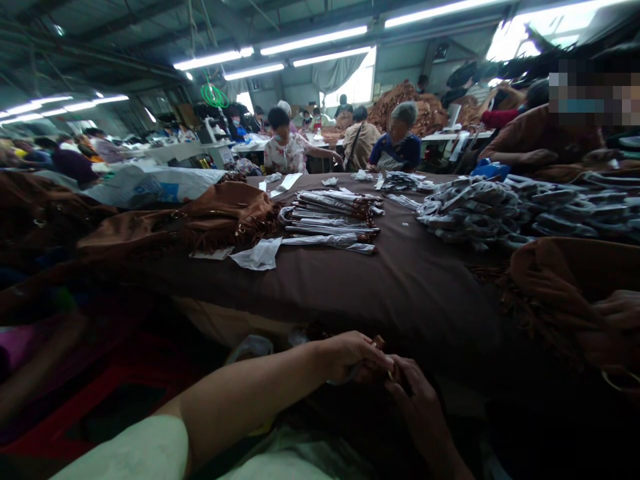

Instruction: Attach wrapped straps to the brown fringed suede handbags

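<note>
Below the near edge of the dark cloth-covered table [400,287], my left hand [353,357] and my right hand [413,387] meet, fingertips close together. The fingers of both hands are closed on a small brown piece [379,342] whose end shows above the left fingers. A small gold-coloured spot sits between the hands. Shadow hides the rest of what they hold. Beyond them on the table lies a stack of wrapped straps [330,217], with a white paper sheet [257,255] at its left.
Brown fringed bags [225,210] lie at the left, and another brown bag [565,287] at the right near a person's hand. A heap of wrapped handles [475,207] covers the right back. Several people sit around the tables. A red stool [65,427] stands at lower left.
</note>
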Motion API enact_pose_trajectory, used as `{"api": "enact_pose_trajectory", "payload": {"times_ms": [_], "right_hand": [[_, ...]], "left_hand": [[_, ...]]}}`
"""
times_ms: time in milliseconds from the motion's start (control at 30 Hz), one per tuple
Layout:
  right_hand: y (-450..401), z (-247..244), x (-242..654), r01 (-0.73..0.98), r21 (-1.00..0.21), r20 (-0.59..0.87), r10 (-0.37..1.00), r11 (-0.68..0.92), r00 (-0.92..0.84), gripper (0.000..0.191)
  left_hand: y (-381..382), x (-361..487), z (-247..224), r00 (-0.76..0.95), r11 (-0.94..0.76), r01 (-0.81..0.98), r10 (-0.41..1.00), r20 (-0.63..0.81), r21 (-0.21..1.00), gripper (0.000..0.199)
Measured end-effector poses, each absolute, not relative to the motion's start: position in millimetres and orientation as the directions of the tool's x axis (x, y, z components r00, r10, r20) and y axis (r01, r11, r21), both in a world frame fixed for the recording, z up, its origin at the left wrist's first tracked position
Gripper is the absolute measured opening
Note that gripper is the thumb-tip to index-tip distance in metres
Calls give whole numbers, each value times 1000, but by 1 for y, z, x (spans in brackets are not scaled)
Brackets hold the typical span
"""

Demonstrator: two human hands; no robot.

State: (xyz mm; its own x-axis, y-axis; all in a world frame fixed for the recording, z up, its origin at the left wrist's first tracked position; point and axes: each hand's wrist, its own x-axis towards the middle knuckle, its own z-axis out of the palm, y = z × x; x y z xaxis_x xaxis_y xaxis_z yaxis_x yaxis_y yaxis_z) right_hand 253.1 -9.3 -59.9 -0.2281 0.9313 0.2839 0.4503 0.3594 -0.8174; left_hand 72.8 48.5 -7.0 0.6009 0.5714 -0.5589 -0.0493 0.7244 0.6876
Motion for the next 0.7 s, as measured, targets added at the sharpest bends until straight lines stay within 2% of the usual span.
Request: {"api": "enact_pose_trajectory", "payload": {"times_ms": [100,367,500,700], "right_hand": [[-12,-58,253,404,-834,277,918,376,-283,17],[-18,-55,249,294,-879,246,886,375,-393,17],[-18,-58,251,304,-880,234,892,364,-387,19],[-16,-58,255,373,-860,219,912,349,-347,22]], "left_hand": [[51,73,-4,630,737,62,494,-599,673,47],[51,72,-2,635,718,211,415,-651,663,49],[45,72,-4,598,719,186,457,-658,669,47],[39,67,-13,622,686,45,550,-557,727,40]]}}
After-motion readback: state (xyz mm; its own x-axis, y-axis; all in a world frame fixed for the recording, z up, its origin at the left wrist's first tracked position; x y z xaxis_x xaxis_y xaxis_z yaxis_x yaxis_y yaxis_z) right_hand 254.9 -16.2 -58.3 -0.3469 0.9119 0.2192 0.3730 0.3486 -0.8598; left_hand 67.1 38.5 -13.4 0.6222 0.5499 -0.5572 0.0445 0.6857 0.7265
